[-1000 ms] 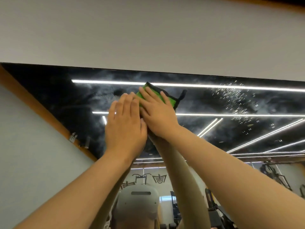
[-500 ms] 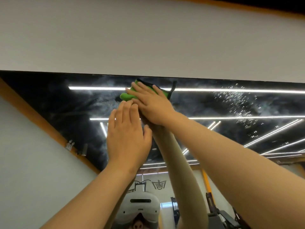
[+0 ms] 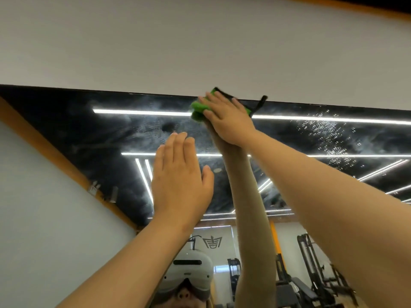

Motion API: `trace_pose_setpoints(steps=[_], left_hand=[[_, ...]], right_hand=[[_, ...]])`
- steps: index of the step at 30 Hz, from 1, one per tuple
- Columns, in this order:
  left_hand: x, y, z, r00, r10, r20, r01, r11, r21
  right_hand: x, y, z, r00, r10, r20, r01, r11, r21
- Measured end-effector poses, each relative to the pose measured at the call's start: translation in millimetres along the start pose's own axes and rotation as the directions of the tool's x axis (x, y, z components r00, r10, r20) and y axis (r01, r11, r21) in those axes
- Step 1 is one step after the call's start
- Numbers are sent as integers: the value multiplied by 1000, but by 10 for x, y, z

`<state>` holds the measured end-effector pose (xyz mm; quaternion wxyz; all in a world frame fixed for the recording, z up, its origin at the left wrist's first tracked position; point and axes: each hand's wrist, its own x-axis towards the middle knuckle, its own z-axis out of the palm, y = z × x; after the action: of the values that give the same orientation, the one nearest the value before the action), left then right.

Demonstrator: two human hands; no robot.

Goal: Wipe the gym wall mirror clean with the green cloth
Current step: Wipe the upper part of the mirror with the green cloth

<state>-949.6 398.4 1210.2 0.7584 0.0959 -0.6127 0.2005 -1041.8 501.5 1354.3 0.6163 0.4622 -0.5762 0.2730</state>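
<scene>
The wall mirror (image 3: 333, 174) fills the middle of the view, smeared with haze and with water droplets at its upper right. My right hand (image 3: 226, 121) presses the green cloth (image 3: 198, 110) flat against the glass at the mirror's top edge, fingers straight. The cloth has a black trim and a black loop sticking out to the right. My left hand (image 3: 180, 178) lies lower and to the left with straight fingers against or just off the mirror, holding nothing.
A white wall (image 3: 200, 41) runs above the mirror's top edge. An orange strip (image 3: 55, 152) borders the mirror on the left. Gym machines (image 3: 315, 274) and ceiling light strips show as reflections in the glass.
My right hand has slid the cloth up and to the right, from mid-glass to the mirror's top edge. My left hand has separated from it and stayed lower.
</scene>
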Motion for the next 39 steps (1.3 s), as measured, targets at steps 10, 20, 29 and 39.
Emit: trace_pose_setpoints(steps=[10, 20, 29, 39], left_hand=[[-2, -10, -12, 1000, 2, 16, -1, 1000, -8], [-19, 12, -43, 1000, 2, 13, -1, 999, -45], [-67, -49, -100, 996, 55, 72, -50, 997, -66], [-177, 118, -159, 994, 69, 89, -67, 998, -20]], right_hand=[[-20, -292, 107, 989, -146, 26, 145, 989, 10], [-245, 72, 13, 1000, -1, 4, 1, 1000, -3], [-473, 633, -171, 991, 130, -39, -130, 991, 6], [-828, 695, -171, 1000, 21, 15, -22, 996, 88]])
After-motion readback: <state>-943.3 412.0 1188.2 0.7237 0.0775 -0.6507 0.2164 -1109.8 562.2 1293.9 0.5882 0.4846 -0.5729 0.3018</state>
